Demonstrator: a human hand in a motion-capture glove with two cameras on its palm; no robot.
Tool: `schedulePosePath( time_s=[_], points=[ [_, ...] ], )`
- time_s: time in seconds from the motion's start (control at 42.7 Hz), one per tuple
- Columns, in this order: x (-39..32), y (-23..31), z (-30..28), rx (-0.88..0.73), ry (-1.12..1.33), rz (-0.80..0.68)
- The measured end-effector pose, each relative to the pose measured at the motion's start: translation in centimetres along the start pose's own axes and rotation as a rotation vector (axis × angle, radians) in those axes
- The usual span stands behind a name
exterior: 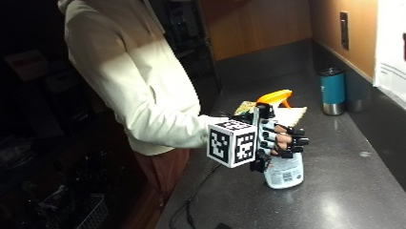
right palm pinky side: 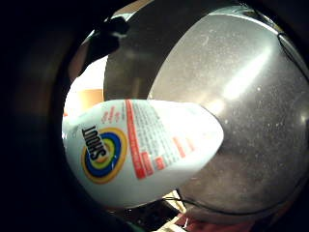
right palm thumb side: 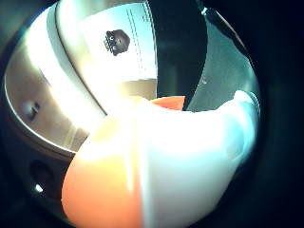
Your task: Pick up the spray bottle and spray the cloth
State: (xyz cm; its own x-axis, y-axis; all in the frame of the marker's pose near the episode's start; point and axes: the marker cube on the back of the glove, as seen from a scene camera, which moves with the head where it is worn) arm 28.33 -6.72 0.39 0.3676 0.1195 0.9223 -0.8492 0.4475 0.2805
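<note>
Spray bottle (exterior: pixel 283 164) gripped, seemingly just off the counter (exterior: pixel 355 191).
Gloved right hand (exterior: pixel 279 138) is wrapped round its neck; cloth (exterior: pixel 289 113) behind is judged not yet sprayed.

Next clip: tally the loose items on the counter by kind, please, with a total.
Spray bottle, white with an orange trigger, gripped by the gloved right hand: 1
Cloth, yellowish, lying behind the bottle: 1
Teal tumbler, upright near the wall: 1
Total: 3
</note>
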Motion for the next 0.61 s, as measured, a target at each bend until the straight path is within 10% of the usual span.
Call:
schedulePosePath(
  time_s=[0.609],
  points=[
    [-0.7, -2.3, 1.9, -0.008, -0.052, 0.010]
  ],
)
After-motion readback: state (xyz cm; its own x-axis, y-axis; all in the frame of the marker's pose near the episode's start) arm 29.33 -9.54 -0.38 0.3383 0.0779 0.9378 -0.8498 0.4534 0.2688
